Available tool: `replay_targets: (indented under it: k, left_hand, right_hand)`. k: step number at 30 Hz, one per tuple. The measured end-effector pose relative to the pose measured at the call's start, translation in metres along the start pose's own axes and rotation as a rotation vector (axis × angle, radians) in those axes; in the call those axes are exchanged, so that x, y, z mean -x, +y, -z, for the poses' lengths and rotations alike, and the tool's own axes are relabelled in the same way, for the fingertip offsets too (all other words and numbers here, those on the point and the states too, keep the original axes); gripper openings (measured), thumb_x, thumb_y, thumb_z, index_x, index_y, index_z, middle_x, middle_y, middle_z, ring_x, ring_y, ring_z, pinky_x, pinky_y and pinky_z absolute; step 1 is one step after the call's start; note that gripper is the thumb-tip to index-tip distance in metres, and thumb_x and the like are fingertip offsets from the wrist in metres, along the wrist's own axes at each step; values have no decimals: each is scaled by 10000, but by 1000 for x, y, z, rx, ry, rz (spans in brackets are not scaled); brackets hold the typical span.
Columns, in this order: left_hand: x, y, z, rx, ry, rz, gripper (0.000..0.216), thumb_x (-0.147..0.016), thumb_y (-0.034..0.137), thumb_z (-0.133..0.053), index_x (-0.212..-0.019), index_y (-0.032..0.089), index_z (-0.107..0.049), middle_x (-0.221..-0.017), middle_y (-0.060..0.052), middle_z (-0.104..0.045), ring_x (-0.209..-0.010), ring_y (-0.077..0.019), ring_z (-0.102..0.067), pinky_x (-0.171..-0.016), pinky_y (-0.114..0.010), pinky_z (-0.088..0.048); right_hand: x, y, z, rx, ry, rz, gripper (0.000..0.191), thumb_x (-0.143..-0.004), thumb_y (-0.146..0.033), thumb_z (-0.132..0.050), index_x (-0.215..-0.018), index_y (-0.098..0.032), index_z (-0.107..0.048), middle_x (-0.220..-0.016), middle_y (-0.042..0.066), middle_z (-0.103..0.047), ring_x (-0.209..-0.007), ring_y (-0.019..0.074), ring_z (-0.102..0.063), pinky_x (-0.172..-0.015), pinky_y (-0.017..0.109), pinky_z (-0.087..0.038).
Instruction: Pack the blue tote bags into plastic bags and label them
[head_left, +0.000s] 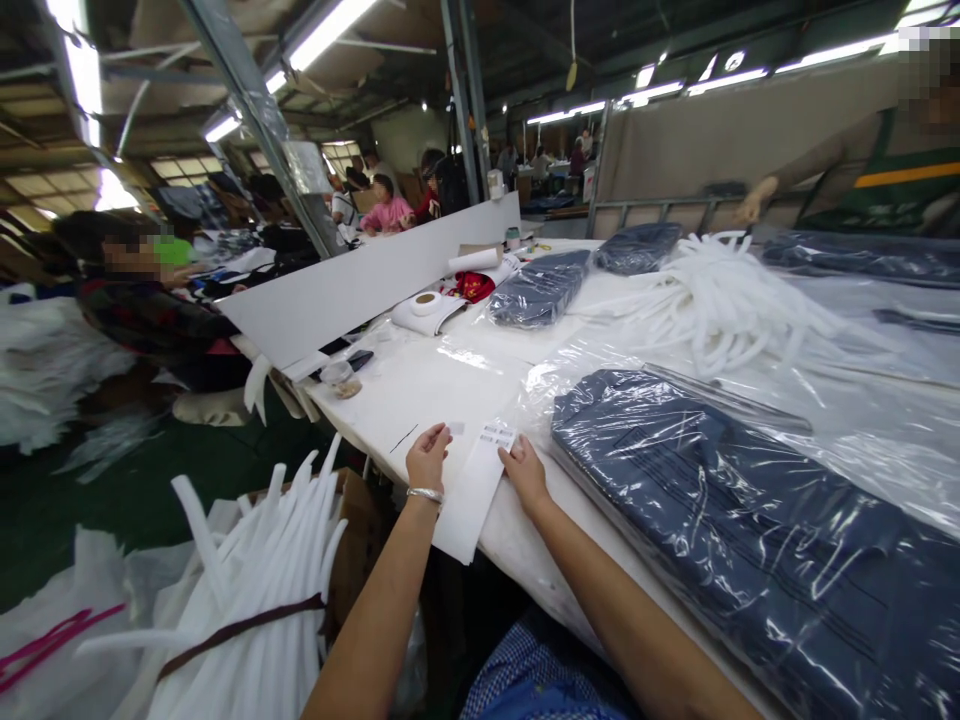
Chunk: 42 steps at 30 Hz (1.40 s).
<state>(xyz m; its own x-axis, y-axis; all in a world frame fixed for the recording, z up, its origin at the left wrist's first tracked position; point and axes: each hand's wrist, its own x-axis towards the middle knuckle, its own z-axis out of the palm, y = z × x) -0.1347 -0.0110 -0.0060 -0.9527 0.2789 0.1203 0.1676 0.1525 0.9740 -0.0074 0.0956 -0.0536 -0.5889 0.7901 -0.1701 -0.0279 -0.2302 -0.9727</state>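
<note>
My right hand (525,470) pinches the upper right edge of a white label sheet (469,510), which hangs partly over the table's front edge. Several small printed barcode stickers (495,437) show on the sheet's upper end. To its left, my left hand (429,458) is closed in a pinch, with a small pale sticker (455,428) at its fingertips, apart from the sheet. Right of my hands lies a stack of dark blue garments in clear plastic bags (720,500).
White foam tubes (720,300) lie in a heap on the table; more tied tubes (255,600) stand in a box at lower left. A tape roll (426,303), a small clear cup (341,380) and bagged garments (540,288) sit farther back. Co-workers sit beyond a white partition (360,280).
</note>
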Motion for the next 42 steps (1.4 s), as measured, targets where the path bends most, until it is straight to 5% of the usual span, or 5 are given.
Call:
replay_targets:
  k: [5, 13, 19, 33, 42]
  left_hand:
    - [52, 44, -31, -62, -148, -246, 321, -795, 439, -691, -1002, 196, -726, -977, -66, -747, -899, -189, -690, -732, -274, -539]
    - [160, 79, -102, -252, -476, -999, 213, -907, 220, -600, -1097, 259, -690, -1015, -21, -744, -906, -160, -676, -815, -287, -527]
    - [205, 97, -134, -182, -667, -1231, 333, -904, 123, -557, -1212, 237, -617, -1069, -32, -737, -980, -175, -670, -871, -313, -518]
    - [196, 141, -234, 83, -1206, -409, 456, -848, 359, -653, -1272, 203, -591, -977, -47, -732, -871, -172, -686, -747, -263, -546]
    - [162, 138, -307, -156, -1354, -453, 475, -785, 324, -665, -1224, 146, -633, -855, -52, -757, -783, -186, -699, -723, -273, -538]
  right_hand:
    - [57, -31, 39, 1, 108, 282, 532, -792, -409, -677, -1275, -207, -580, -1356, 105, -577, -1231, 263, -546, -1023, 415, -452]
    - [130, -79, 118, -399, 272, 233, 333, -838, -418, -683, -1098, -212, -646, -1142, 58, -691, -1111, 216, -610, -1037, 393, -441]
    - [153, -85, 178, -366, 439, 221, 288, -816, -456, -701, -969, -218, -648, -985, 19, -696, -941, 186, -638, -862, 318, -499]
    - [133, -127, 285, -61, 491, 76, 410, -680, -533, -768, -843, -182, -632, -747, 9, -669, -689, 162, -636, -629, 264, -476]
    - [78, -131, 329, 324, 463, 31, 286, -748, -363, -700, -946, -202, -572, -603, -26, -649, -566, 154, -617, -521, 240, -432]
